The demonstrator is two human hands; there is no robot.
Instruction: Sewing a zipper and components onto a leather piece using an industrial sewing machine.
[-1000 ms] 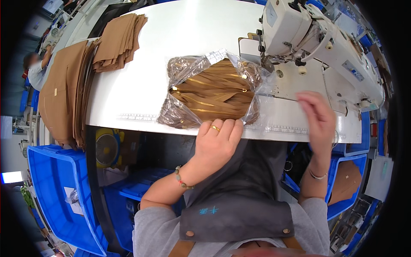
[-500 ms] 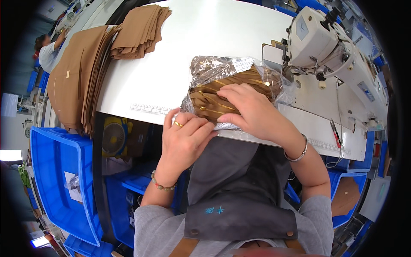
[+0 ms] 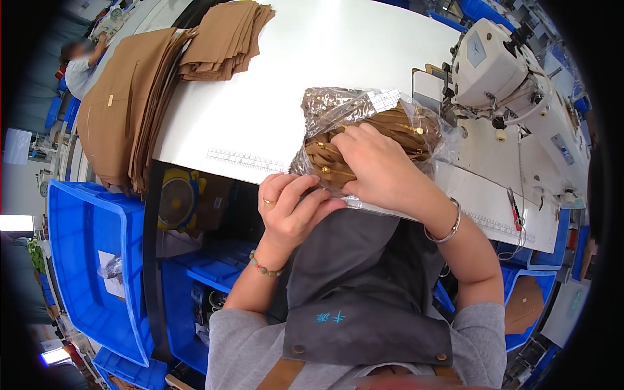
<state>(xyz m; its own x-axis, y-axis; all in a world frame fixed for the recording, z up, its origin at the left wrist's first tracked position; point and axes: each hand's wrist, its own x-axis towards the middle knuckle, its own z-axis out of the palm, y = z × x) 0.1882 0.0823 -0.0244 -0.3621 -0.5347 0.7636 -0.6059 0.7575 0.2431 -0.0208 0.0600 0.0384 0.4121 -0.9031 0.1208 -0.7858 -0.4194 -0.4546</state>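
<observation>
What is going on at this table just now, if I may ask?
A person has both hands at an opened clear bag of brown zippers, lying at the near edge of a white table. The right hand is over the zippers; the left hand is at the bag's near left edge. Whether either grips anything is hard to tell. A sewing machine stands to the right, near red-handled snips, and brown fabric is stacked at the left.
</observation>
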